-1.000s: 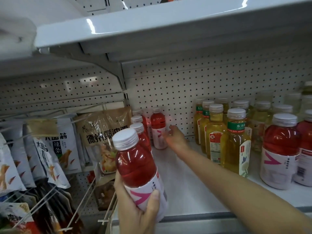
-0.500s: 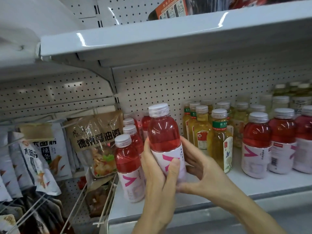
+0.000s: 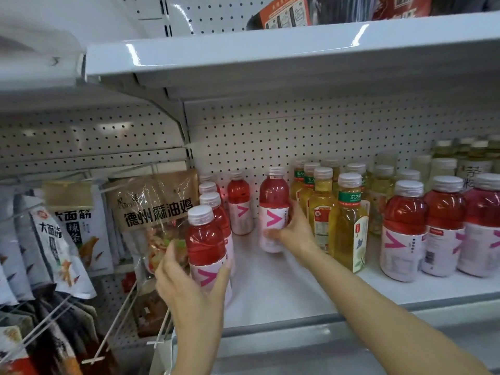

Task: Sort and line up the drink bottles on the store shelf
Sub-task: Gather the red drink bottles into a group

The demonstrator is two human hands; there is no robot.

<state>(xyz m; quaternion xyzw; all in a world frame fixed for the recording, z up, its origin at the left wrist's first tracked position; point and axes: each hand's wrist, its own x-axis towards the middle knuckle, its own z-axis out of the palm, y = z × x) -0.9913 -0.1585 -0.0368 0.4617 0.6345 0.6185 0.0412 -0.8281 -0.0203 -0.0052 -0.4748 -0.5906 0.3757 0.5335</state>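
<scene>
Bare white shelf [image 3: 284,288] lies open between the red column at the left edge and the yellow tea bottles [image 3: 349,220] at 3 o'clock; the front lip runs along 5 o'clock. The right hand [image 3: 293,231] grips a red bottle [image 3: 273,201] deep on the shelf, long axis upright, cap up, label forward. The left hand [image 3: 186,282] wraps the front red bottle [image 3: 205,239] at 8 o'clock, also upright, beside hanging snack packs [image 3: 151,209].
</scene>
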